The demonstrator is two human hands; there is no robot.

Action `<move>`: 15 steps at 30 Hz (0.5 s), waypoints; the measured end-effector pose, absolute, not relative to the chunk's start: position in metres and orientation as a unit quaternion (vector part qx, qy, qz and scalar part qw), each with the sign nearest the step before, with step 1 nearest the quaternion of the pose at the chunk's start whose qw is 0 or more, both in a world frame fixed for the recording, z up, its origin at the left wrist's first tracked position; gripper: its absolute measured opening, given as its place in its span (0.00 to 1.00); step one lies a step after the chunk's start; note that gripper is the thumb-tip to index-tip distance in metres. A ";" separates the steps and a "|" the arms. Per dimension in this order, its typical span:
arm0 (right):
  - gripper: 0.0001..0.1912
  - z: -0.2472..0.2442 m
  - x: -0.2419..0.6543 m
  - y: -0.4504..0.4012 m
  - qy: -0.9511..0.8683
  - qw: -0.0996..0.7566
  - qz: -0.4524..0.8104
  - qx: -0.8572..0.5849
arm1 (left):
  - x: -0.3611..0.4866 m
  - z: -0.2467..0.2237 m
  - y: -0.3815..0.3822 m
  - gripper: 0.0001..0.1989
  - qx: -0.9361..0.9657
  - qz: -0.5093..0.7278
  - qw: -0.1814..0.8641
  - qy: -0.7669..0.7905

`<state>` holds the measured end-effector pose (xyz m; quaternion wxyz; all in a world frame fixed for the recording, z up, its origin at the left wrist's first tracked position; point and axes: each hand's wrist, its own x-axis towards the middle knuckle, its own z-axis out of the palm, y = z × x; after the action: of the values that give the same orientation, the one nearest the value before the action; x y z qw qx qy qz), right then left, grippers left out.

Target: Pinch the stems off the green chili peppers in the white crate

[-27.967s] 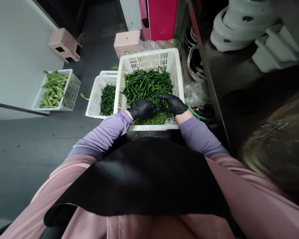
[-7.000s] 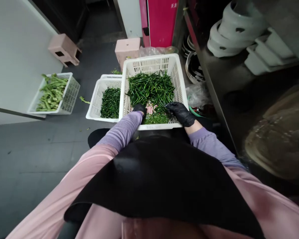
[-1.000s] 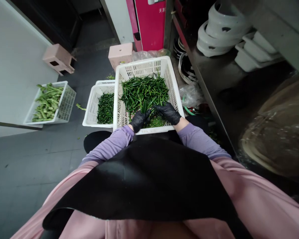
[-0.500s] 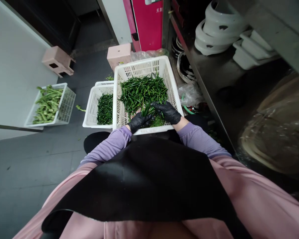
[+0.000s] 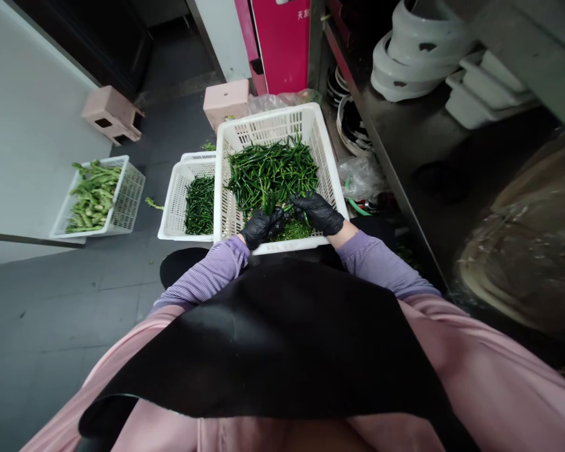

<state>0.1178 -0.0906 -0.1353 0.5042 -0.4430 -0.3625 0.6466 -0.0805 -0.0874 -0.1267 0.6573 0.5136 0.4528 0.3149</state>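
Long green chilies (image 5: 273, 166) are heaped in the large white plastic basket (image 5: 220, 188) in front of me. Over its near side, my left hand (image 5: 262, 228), in a black glove, is closed round a small bunch of chilies that pokes up from the fingers. My right hand (image 5: 318, 213), gloved alike, is bent close beside it, with a green chili at its fingers; the fingertips are partly hidden. Below both hands lies a pile of thin green stems (image 5: 292, 231) against the basket's near wall.
A smaller white basket (image 5: 167, 207) with more chilies stands at the left. Farther left, another basket (image 5: 134, 191) holds thick pale-green stalks. Pink stools (image 5: 228, 100) stand behind. A metal shelf (image 5: 395, 163) with white dishes runs along the right, beside a crumpled plastic bag (image 5: 361, 177).
My left hand has tipped slightly upward with its bunch, and its fingers have moved a little apart from the right hand's. The right hand stays almost in place. The view has shifted slightly.
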 end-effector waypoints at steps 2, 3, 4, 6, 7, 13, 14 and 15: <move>0.28 -0.137 0.121 -0.092 -0.306 0.469 0.710 -0.427 | -0.081 -0.122 -0.085 0.32 0.557 0.287 0.652 0.426; 0.27 -0.138 0.123 -0.092 -0.279 0.459 0.731 -0.420 | -0.082 -0.121 -0.085 0.33 0.574 0.277 0.648 0.417; 0.26 -0.139 0.124 -0.091 -0.259 0.458 0.741 -0.417 | -0.081 -0.119 -0.084 0.33 0.582 0.275 0.643 0.414; 0.22 -0.142 0.125 -0.090 -0.230 0.474 0.737 -0.423 | -0.080 -0.118 -0.084 0.32 0.574 0.290 0.638 0.423; 0.19 -0.143 0.125 -0.090 -0.220 0.481 0.733 -0.427 | -0.080 -0.119 -0.084 0.32 0.561 0.300 0.643 0.427; 0.21 -0.137 0.116 -0.095 -0.257 0.457 0.744 -0.413 | -0.078 -0.124 -0.089 0.29 0.512 0.257 0.714 0.402; 0.23 -0.136 0.116 -0.095 -0.276 0.456 0.737 -0.415 | -0.078 -0.124 -0.089 0.28 0.509 0.237 0.721 0.407; 0.24 -0.135 0.117 -0.095 -0.290 0.462 0.724 -0.423 | -0.079 -0.125 -0.088 0.26 0.503 0.222 0.724 0.416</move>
<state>0.1168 -0.0954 -0.1354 0.4620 -0.4225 -0.2898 0.7239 -0.0791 -0.0877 -0.1250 0.7244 0.5031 0.4159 0.2218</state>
